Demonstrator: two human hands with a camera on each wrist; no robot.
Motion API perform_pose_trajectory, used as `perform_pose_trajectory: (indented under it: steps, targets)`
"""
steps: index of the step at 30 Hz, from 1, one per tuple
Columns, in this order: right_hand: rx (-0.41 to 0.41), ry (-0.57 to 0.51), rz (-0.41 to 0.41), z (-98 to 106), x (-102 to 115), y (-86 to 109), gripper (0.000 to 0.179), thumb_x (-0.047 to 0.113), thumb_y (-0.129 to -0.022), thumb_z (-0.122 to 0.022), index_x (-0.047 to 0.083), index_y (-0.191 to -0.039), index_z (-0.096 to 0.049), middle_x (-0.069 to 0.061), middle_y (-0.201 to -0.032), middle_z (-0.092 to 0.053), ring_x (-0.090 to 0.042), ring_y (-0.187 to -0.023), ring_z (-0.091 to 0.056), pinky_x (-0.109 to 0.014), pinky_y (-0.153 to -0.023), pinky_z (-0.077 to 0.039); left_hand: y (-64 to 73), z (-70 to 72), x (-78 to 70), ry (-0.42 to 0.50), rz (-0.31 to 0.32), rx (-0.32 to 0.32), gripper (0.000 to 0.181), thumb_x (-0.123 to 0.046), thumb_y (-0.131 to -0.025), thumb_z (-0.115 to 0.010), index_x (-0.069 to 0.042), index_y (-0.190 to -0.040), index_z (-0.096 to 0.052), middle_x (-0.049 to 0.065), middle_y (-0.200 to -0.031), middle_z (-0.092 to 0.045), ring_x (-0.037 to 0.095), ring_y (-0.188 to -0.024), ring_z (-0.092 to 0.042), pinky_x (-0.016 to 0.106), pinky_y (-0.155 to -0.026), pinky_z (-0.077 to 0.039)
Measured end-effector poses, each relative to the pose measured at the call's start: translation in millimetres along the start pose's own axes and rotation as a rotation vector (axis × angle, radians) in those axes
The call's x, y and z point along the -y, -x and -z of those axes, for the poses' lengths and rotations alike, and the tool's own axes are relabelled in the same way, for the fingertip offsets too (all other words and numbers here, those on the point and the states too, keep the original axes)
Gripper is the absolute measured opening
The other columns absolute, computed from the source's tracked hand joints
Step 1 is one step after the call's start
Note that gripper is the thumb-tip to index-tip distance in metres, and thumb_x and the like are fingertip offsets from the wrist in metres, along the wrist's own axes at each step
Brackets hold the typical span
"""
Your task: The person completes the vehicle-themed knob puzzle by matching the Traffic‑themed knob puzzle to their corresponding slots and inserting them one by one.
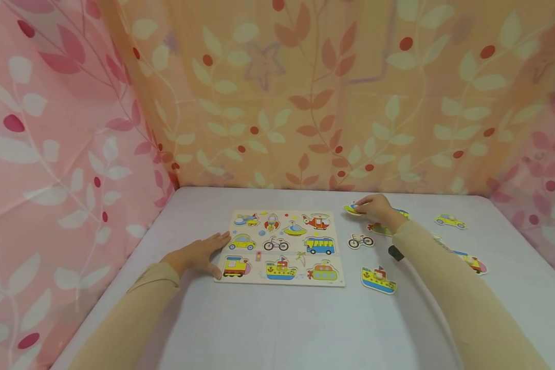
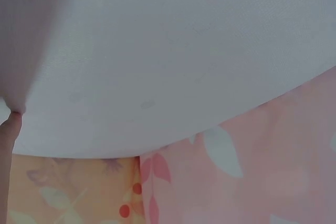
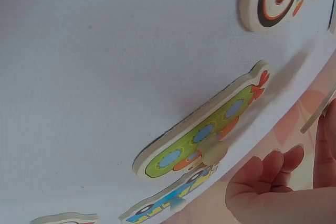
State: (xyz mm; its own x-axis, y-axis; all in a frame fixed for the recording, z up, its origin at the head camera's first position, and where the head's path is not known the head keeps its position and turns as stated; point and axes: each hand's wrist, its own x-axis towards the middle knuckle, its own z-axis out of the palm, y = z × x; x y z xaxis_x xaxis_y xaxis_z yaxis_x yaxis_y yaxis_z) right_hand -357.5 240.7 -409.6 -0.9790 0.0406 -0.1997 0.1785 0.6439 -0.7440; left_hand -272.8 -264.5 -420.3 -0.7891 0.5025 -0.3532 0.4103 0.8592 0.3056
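My left hand (image 1: 199, 253) rests at the left edge of a wooden puzzle board (image 1: 254, 275), fingers spread and straight, fingertips right at its rim. The board carries printed vehicles in several rows. Beyond the board's far right corner, my right hand (image 1: 378, 208) pinches a flying-saucer puzzle piece (image 1: 350, 208) between thumb and fingers. In the right wrist view, only a thin edge of this piece shows beside the fingers. Under the right forearm lie a green submarine piece (image 3: 205, 132) and a blue bus piece (image 3: 170, 198), both partly hidden in the head view.
Right of the board lie a bicycle piece (image 1: 361, 241) and a boat piece (image 1: 378, 281). Farther right are a yellow car piece (image 1: 450, 221) and a train piece (image 1: 475, 264), partly behind the right sleeve. Flowered curtains (image 1: 268, 103) border the white table (image 1: 277, 329).
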Motion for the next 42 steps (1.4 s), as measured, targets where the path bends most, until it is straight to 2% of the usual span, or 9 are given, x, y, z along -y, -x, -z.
perform_pose_trajectory:
  steps: [8,12,19,25,31,35,42]
  targets:
    - [-0.001,0.001,0.010,-1,10,9.4,0.038,0.020,-0.092,-0.068,-0.004,-0.121,-0.064,-0.024,-0.133,-0.051,-0.031,-0.108,-0.047,-0.031,-0.083,-0.041,-2.0,-2.4,3.8,0.005,0.006,0.002,0.113,-0.054,-0.070,-0.080,-0.008,-0.155,-0.021,0.011,-0.162,-0.014,0.038,-0.146,-0.008,0.065,-0.110,-0.016]
    - [0.008,0.006,0.032,-2,16,15.5,0.037,0.018,-0.093,-0.067,-0.005,-0.121,-0.063,-0.025,-0.132,-0.052,-0.032,-0.108,-0.047,-0.032,-0.083,-0.041,-3.0,-2.8,3.2,0.008,0.029,0.014,0.113,-0.053,-0.070,-0.080,-0.011,-0.156,-0.020,0.008,-0.162,-0.012,0.036,-0.147,-0.007,0.065,-0.110,-0.015]
    - [0.016,-0.017,-0.026,-5,27,27.7,0.038,0.020,-0.093,-0.067,-0.003,-0.123,-0.063,-0.023,-0.132,-0.052,-0.031,-0.107,-0.046,-0.036,-0.087,-0.040,-0.8,-1.5,-0.3,0.015,0.041,0.014,0.112,-0.052,-0.070,-0.080,-0.010,-0.156,-0.020,0.008,-0.162,-0.013,0.036,-0.147,-0.007,0.065,-0.110,-0.015]
    - [0.028,-0.017,-0.017,-9,29,33.7,0.037,0.020,-0.092,-0.068,-0.003,-0.121,-0.063,-0.021,-0.128,-0.054,-0.031,-0.105,-0.046,-0.037,-0.086,-0.040,-0.8,-2.5,0.4,0.011,0.029,0.009,0.112,-0.054,-0.071,-0.079,-0.009,-0.155,-0.020,0.010,-0.162,-0.013,0.037,-0.147,-0.007,0.064,-0.111,-0.015]
    - [0.067,-0.012,-0.048,-14,32,37.7,0.040,0.025,-0.093,-0.067,0.001,-0.125,-0.063,-0.021,-0.133,-0.051,-0.034,-0.112,-0.044,-0.045,-0.094,-0.039,-1.4,-3.2,1.0,0.009,0.033,0.009,0.112,-0.053,-0.071,-0.079,-0.010,-0.156,-0.019,0.008,-0.162,-0.013,0.036,-0.147,-0.007,0.064,-0.111,-0.015]
    - [0.075,-0.011,-0.038,-18,37,41.5,0.038,0.026,-0.094,-0.066,0.003,-0.124,-0.064,-0.020,-0.135,-0.051,-0.035,-0.117,-0.043,-0.050,-0.100,-0.037,-0.6,-2.7,0.5,0.015,0.036,0.007,0.112,-0.052,-0.071,-0.079,-0.010,-0.156,-0.020,0.009,-0.162,-0.013,0.036,-0.147,-0.007,0.064,-0.111,-0.015]
    - [0.096,-0.011,0.003,-25,43,47.4,0.035,0.023,-0.093,-0.068,0.002,-0.120,-0.066,-0.020,-0.133,-0.053,-0.036,-0.117,-0.045,-0.054,-0.101,-0.036,2.0,-2.0,-0.8,0.018,0.041,0.000,0.111,-0.051,-0.071,-0.080,-0.011,-0.156,-0.020,0.009,-0.162,-0.015,0.036,-0.147,-0.007,0.063,-0.112,-0.014]
